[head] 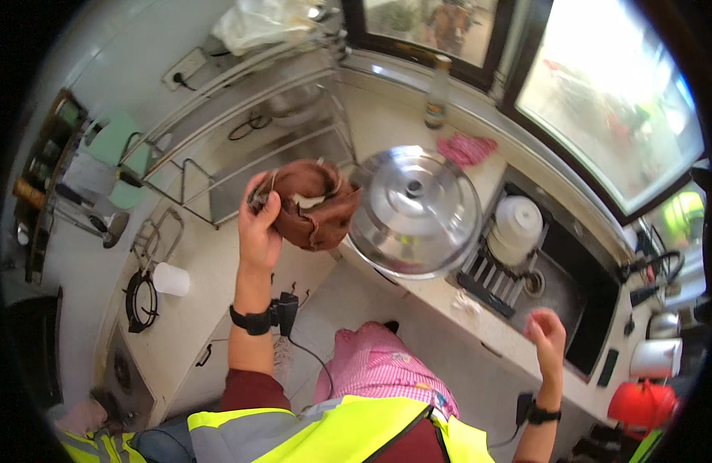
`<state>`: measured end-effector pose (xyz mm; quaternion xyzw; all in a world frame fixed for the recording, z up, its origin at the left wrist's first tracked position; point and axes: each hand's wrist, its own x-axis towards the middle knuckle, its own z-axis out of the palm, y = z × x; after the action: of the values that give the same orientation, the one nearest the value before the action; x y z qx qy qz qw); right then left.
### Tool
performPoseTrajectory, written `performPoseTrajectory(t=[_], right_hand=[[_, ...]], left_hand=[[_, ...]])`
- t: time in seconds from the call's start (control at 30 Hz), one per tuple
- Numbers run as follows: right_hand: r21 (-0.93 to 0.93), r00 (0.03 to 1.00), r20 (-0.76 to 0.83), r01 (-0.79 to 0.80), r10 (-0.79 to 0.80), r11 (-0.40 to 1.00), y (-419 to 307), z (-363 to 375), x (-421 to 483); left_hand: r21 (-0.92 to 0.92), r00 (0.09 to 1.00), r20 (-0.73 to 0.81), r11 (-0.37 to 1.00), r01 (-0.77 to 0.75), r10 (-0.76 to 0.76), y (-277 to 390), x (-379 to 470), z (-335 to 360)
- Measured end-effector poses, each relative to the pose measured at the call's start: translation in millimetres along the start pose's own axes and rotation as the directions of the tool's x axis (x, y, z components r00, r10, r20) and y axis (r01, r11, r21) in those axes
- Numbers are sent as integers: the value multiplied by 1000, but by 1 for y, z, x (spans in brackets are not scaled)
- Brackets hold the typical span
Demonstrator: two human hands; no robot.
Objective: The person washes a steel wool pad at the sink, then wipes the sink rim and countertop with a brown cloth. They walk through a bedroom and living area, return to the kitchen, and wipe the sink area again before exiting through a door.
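Note:
My left hand (259, 231) grips a crumpled brown cloth or leather-like item (315, 205) by its left edge, raised above the counter. Just right of it, a large round stainless steel lid (415, 211) lies at the counter's corner. My right hand (547, 330), fingers curled and blurred, hovers by the front rim of the dark sink (590, 324); nothing shows in it. In the sink, stacked white bowls (515, 228) stand on a black rack. Behind the lid lie a pink cloth (467, 149) and a glass bottle (436, 95).
A metal shelf rack (217, 197) stands behind my left hand. A white cup (171, 279) and a black pot ring (141, 302) sit on the left counter. A red kettle-like item (642, 405) and a white pot (655, 357) are far right. Another person's sleeve (98, 445) shows lower left.

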<state>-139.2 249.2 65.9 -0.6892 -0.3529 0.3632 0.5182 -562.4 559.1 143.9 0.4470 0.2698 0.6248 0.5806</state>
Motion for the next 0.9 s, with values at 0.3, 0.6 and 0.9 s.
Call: performPoseTrajectory(t=[0.3, 0.6, 0.9], right_hand=[[408, 940, 286, 54, -184, 911, -31, 10, 2], [787, 990, -139, 86, 40, 611, 12, -117, -108], [494, 701, -711, 444, 54, 747, 21, -230, -212]], left_hand=[[-153, 630, 700, 791, 592, -336, -40, -89, 212], [198, 436, 774, 830, 521, -459, -127, -212, 356], [420, 268, 793, 809, 411, -547, -204, -343, 423]])
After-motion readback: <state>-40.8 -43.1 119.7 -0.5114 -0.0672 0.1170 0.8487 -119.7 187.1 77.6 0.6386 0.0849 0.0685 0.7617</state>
